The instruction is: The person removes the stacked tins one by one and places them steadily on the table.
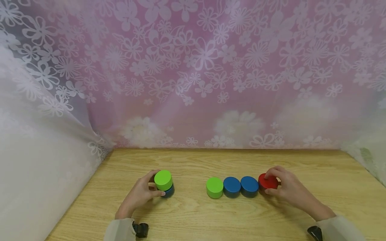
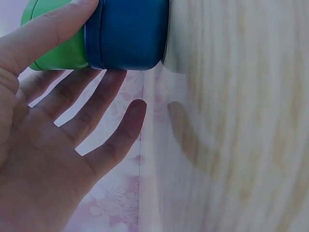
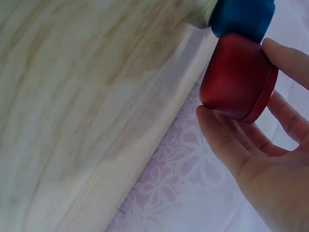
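Note:
My left hand holds a two-high stack of small round lidded tins at the left: a green tin on top of a blue tin. Its thumb lies across the join of the two, with fingers on the far side. To the right, my right hand grips a red tin between thumb and fingers. That red tin is at the right end of a row, beside a blue tin. Another blue tin and a green tin continue the row leftward.
The tins are on a light wood-grain table. Pink and white flowered cloth hangs behind the table's back edge, and pale cloth hangs along the left side. Dark wrist straps show at both sleeves.

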Action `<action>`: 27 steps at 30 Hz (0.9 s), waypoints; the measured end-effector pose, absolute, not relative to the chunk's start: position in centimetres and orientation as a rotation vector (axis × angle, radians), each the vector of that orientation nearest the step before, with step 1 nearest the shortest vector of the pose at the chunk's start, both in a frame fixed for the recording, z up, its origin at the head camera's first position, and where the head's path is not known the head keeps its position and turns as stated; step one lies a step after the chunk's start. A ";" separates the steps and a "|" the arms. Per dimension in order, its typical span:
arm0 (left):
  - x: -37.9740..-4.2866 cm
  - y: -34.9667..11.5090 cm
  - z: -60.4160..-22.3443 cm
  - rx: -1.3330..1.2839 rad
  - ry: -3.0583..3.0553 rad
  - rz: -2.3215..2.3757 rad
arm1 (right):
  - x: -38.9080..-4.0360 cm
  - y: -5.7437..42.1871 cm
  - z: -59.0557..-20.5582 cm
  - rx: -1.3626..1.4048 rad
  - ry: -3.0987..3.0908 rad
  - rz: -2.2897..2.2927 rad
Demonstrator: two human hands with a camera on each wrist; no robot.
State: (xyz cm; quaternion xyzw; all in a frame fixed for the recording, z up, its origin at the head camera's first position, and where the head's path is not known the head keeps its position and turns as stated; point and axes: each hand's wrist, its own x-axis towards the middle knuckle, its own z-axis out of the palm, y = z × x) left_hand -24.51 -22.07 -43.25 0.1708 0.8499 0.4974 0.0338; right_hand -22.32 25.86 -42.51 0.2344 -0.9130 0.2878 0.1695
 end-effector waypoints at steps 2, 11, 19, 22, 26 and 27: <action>-24.5 -22.0 -43.2 0.526 2.610 1.532 | -22.3 25.9 -42.6 0.648 -2.630 0.824; -24.4 -22.0 -43.2 0.532 2.614 1.528 | -22.5 25.9 -43.2 0.649 -2.669 0.804; -24.3 -21.8 -43.4 0.505 2.642 1.523 | -22.5 25.8 -43.0 0.642 -2.737 0.822; -24.3 -21.8 -43.3 0.517 2.624 1.538 | -22.6 25.8 -42.6 0.670 -2.751 0.855; -24.4 -21.9 -43.3 0.512 2.602 1.557 | -22.9 25.3 -41.5 0.688 -2.763 0.875; -24.4 -22.0 -43.3 0.510 2.602 1.559 | -23.0 25.0 -41.2 0.688 -2.766 0.872</action>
